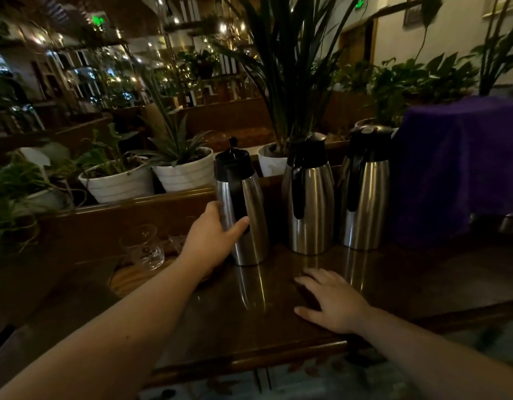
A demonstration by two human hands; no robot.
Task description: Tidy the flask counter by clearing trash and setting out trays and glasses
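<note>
Three steel flasks with black tops stand in a row on the dark wooden counter (278, 321). My left hand (212, 238) wraps around the lower body of the leftmost flask (249, 203), thumb across its front. The middle flask (310, 197) and the right flask (365, 192) stand untouched. My right hand (333, 301) lies flat on the counter in front of the flasks, fingers spread, holding nothing. A clear glass (145, 246) sits on a round wooden tray (131, 278) to the left, partly hidden behind my left forearm.
White plant pots (183, 174) line a ledge behind the counter. A purple cloth (463, 168) drapes over something at the right. The counter's front edge runs under my forearms, with patterned floor below.
</note>
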